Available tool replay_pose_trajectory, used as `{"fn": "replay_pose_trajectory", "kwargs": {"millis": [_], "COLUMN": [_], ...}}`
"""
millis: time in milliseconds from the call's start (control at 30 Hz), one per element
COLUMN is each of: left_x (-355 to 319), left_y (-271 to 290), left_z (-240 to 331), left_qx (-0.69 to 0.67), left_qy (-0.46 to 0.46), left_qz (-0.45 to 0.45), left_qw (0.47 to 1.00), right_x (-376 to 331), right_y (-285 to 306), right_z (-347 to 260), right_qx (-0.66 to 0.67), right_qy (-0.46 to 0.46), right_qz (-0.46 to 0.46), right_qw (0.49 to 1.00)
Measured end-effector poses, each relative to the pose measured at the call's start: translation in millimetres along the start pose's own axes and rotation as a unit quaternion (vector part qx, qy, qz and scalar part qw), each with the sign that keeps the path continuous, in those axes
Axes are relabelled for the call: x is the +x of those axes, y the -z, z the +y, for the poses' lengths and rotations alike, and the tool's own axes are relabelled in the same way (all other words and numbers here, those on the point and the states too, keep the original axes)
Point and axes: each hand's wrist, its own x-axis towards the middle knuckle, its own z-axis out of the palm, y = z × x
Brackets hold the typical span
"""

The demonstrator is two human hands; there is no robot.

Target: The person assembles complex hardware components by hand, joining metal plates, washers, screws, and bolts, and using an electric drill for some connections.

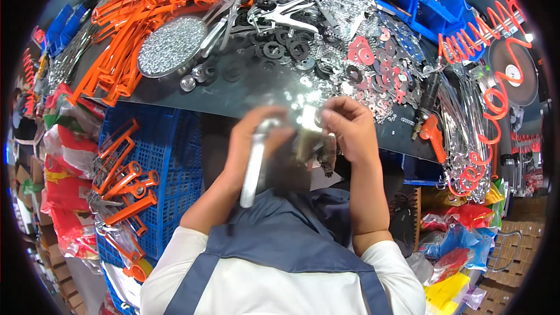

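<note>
Two hands meet just below the table (245, 96) edge — left hand (256, 140) clenched round a metal handle (252, 175), right hand (347, 125) pinching a small metal piece (308, 131); assembly looks midway, heaps of parts unassembled.

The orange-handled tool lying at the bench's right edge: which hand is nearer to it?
Right. The right hand is just left of the orange-handled tool; the left hand, gripping a metal bar, is farther left.

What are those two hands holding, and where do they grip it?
Left hand grips a long metal piece by its upper end; right hand pinches a small shiny metal part, blurred.
</note>
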Motion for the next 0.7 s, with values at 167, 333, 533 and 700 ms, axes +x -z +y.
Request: {"fn": "replay_pose_trajectory", "kwargs": {"millis": [167,333,533,700], "left_x": [3.3,-2.2,-18.5,-27.1], "left_y": [-21.0,-13.2,-28.6,-31.7], "left_z": [15.5,8.4,12.0,1.5], "left_qx": [-0.016,-0.072,-0.068,-0.160], "left_qy": [0.026,0.094,0.043,0.082], "left_qz": [-0.011,-0.013,-0.099,-0.108], "left_qw": [0.999,0.993,0.992,0.978], "right_x": [-26.1,-6.1,4.5,-63.5], "right_y": [-16.5,37.0,60.9,-4.5], "right_z": [8.7,13.0,24.3,-4.9], "right_qx": [0.003,-0.481,-0.619,-0.086], "right_qy": [0.018,0.177,0.209,0.083], "right_qz": [-0.023,0.203,0.174,0.043], "right_qw": [1.000,0.834,0.737,0.992]}}
